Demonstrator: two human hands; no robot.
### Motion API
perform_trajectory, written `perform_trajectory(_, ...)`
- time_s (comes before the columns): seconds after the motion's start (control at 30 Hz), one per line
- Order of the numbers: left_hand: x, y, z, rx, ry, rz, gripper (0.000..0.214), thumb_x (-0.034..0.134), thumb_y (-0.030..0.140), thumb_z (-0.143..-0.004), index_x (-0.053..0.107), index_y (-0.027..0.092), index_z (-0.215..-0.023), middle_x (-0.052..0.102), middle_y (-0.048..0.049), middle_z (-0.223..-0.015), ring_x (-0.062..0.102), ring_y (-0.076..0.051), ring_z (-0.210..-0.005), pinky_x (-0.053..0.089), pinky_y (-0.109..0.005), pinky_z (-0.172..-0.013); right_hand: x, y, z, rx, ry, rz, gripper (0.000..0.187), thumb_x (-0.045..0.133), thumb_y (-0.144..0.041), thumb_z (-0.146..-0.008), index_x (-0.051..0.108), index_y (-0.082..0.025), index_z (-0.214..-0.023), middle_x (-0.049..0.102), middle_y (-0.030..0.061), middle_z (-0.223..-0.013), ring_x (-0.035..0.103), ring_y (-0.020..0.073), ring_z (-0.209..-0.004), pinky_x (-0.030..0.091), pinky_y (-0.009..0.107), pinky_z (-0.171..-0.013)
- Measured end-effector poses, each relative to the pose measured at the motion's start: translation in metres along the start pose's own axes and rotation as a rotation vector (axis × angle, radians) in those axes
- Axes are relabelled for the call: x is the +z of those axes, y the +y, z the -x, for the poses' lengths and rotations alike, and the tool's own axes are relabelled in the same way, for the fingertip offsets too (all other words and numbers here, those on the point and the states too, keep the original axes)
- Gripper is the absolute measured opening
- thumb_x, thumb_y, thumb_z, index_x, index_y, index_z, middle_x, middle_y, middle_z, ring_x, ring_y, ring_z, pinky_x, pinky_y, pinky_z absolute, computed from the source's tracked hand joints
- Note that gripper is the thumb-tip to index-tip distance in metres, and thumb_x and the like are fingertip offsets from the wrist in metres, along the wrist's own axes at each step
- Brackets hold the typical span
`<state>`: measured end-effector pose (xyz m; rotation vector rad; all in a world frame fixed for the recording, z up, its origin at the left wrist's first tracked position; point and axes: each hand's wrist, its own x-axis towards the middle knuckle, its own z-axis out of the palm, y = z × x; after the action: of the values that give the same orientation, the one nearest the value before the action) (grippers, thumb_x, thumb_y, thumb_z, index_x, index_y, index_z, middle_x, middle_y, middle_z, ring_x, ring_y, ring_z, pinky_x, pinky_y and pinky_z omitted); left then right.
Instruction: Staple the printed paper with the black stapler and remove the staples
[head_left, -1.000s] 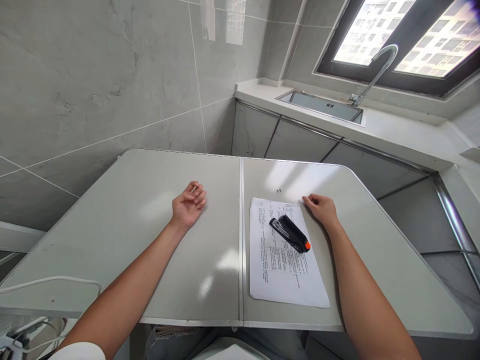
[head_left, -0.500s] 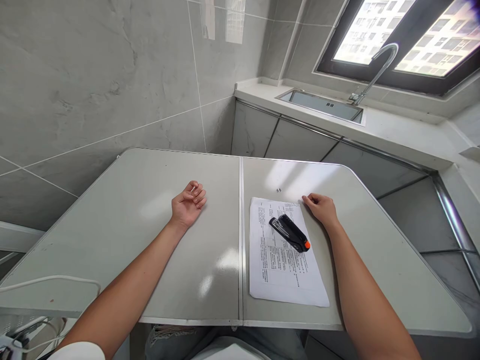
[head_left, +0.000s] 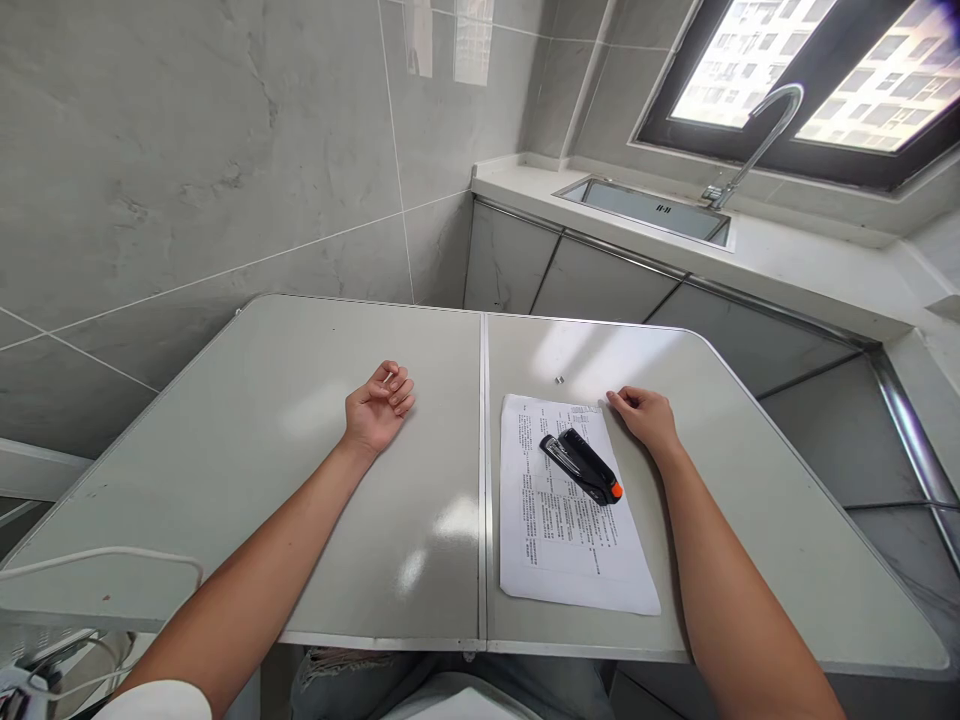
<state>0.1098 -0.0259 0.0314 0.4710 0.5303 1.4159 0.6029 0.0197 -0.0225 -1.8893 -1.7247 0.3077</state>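
Note:
A black stapler [head_left: 583,466] with an orange tip lies on a printed sheet of paper [head_left: 562,540] on the right half of the grey folding table [head_left: 247,440]. My right hand [head_left: 645,417] rests on the table at the paper's top right corner, fingers curled loosely, palm down, holding nothing visible. My left hand [head_left: 379,408] lies on the left half of the table, palm turned up, fingers curled inward with nothing in them. A small staple-like bit [head_left: 559,380] sits just beyond the paper's top edge.
A counter with a steel sink [head_left: 645,208] and curved tap [head_left: 757,140] runs behind the table under a window. Tiled wall stands to the left. A white cable [head_left: 105,556] loops over the table's near left corner.

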Motion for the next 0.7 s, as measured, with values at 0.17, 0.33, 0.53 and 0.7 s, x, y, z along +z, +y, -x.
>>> perform_trajectory(0.17,0.0001,0.0001,-0.0003,-0.005,0.0,0.008,0.034,0.058,0.004,-0.056,0.059,0.019,-0.086,0.041,0.0024,-0.072,0.039,-0.009,-0.053,0.032,-0.023,-0.044,-0.0003,-0.0011,0.0006,0.002,-0.003,0.011,0.045,0.058,-0.059,-0.086,0.057,-0.021,-0.062,0.051,-0.0001,-0.056,0.045,0.0164,-0.061,0.033,0.03,-0.061)
perform_trajectory(0.33,-0.0015,0.0001,-0.0006,-0.003,-0.01,0.0,0.033,0.059,0.004,-0.057,0.06,0.018,-0.087,0.041,0.0023,-0.072,0.038,-0.009,-0.054,0.033,-0.023,-0.045,-0.0003,-0.0017,0.0008,0.0,-0.001,0.012,0.044,0.058,-0.058,-0.086,0.057,-0.021,-0.062,0.05,-0.0003,-0.056,0.045,0.0163,-0.061,0.034,0.03,-0.062)
perform_trajectory(0.53,-0.0028,-0.0001,-0.001,0.002,-0.025,-0.009,0.033,0.059,0.004,-0.057,0.061,0.017,-0.087,0.04,0.0024,-0.072,0.038,-0.009,-0.054,0.033,-0.023,-0.045,-0.0004,-0.0026,0.0006,0.004,-0.003,0.021,0.043,0.058,-0.058,-0.085,0.057,-0.022,-0.062,0.05,-0.0003,-0.055,0.045,0.0166,-0.061,0.034,0.03,-0.062)
perform_trajectory(0.7,-0.0013,-0.0001,-0.0005,0.004,-0.021,-0.01,0.032,0.059,0.004,-0.058,0.06,0.018,-0.087,0.04,0.0025,-0.072,0.037,-0.009,-0.053,0.033,-0.023,-0.045,-0.001,-0.0043,0.0012,0.013,-0.003,0.021,0.042,0.058,-0.058,-0.085,0.058,-0.022,-0.062,0.051,0.0,-0.055,0.046,0.017,-0.061,0.034,0.03,-0.062)
